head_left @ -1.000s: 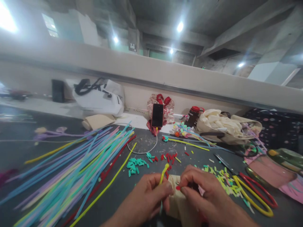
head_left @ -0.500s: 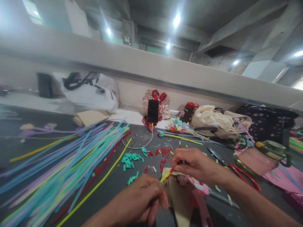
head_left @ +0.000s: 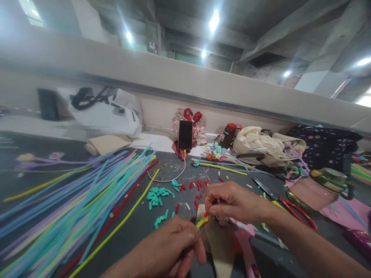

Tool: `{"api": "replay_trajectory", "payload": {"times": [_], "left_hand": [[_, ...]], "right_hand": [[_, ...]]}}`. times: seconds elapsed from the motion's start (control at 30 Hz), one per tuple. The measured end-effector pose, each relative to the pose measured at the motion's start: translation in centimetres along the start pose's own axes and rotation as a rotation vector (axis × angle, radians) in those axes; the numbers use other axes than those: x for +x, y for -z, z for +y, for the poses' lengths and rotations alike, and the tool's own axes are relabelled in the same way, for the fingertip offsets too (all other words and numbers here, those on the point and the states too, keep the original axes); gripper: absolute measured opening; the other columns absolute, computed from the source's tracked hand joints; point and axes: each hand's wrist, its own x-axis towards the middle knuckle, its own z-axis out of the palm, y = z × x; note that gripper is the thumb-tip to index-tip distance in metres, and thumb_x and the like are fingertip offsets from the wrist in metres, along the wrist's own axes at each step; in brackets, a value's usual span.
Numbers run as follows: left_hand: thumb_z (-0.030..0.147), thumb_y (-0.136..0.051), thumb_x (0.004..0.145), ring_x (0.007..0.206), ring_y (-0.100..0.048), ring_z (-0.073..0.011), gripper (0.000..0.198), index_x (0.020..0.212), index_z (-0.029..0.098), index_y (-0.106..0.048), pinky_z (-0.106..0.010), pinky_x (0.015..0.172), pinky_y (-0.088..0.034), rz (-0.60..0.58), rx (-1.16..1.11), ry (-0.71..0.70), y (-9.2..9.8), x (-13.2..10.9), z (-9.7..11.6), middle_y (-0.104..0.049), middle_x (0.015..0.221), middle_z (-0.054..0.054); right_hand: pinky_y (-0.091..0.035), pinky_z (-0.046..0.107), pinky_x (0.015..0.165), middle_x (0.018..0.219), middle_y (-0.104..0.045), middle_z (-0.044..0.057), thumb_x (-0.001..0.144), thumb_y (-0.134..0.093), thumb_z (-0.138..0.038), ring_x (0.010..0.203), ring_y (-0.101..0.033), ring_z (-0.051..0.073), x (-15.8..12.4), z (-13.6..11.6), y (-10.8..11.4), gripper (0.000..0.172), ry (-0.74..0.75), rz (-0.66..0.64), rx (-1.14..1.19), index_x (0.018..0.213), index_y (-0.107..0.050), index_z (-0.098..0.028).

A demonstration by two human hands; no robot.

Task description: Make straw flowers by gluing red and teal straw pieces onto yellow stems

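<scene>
Two finger pinches: left hand [head_left: 174,241] on yellow pipe cleaner [head_left: 199,223], right hand [head_left: 232,202] on red snippet [head_left: 206,216]; brushing glue gun [head_left: 247,249] could burn.

You have bare table [head_left: 136,228] between your left hand [head_left: 177,246] and the long yellow stem [head_left: 124,220]; beyond that, the pipe-cleaner bundle [head_left: 87,204] blocks the left of the frame. Near centre, green pieces [head_left: 158,192] and red pieces [head_left: 198,185] litter the way forward. The pink glue gun [head_left: 245,244] crowds your right hand [head_left: 228,199] from below, and scissors [head_left: 264,189] obstruct the right.
</scene>
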Motion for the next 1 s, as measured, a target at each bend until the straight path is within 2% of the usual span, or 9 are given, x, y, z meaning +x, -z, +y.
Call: {"api": "replay_trajectory", "payload": {"times": [0.3,0.57,0.8,1.0], "left_hand": [[0.028,-0.032,0.076,0.028,-0.025,-0.0058,0.036,0.061,0.013,-0.061,-0.018,0.033,-0.017,0.021,0.025,-0.007,-0.18,0.02,-0.15,-0.04,0.033,0.006],[0.029,-0.031,0.077,0.028,-0.025,-0.0056,0.037,0.062,0.012,-0.061,-0.018,0.033,-0.018,0.008,0.01,0.003,-0.02,0.16,-0.29,-0.041,0.034,0.006],[0.022,-0.032,0.075,0.028,-0.027,-0.0057,0.034,0.062,0.013,-0.062,-0.017,0.033,-0.02,0.027,0.036,-0.005,0.08,0.11,-0.52,-0.042,0.034,0.005],[0.028,-0.032,0.077,0.03,-0.028,-0.0057,0.036,0.065,0.012,-0.062,-0.017,0.033,-0.021,0.026,0.072,-0.006,-0.09,-0.05,-0.03,-0.041,0.035,0.006]], "right_hand": [[-0.039,0.017,0.06,0.074,-0.055,-0.001,0.079,-0.052,-0.017,0.065,-0.053,0.008,0.29,-0.17,0.34,0.008,0.088,-0.013,-0.152,0.078,-0.059,-0.015],[-0.037,0.017,0.058,0.074,-0.057,-0.001,0.073,-0.055,-0.01,0.065,-0.053,0.008,0.23,-0.51,0.26,0.009,0.094,-0.002,-0.247,0.077,-0.06,-0.017],[-0.036,0.018,0.058,0.072,-0.059,-0.001,0.07,-0.055,-0.01,0.065,-0.054,0.009,0.2,-0.42,0.01,0.01,0.091,0.022,-0.298,0.075,-0.06,-0.017],[-0.036,0.018,0.059,0.074,-0.061,-0.001,0.069,-0.055,-0.01,0.067,-0.055,0.01,0.38,-0.45,-0.1,0.011,0.089,0.0,-0.344,0.076,-0.06,-0.017]]}}
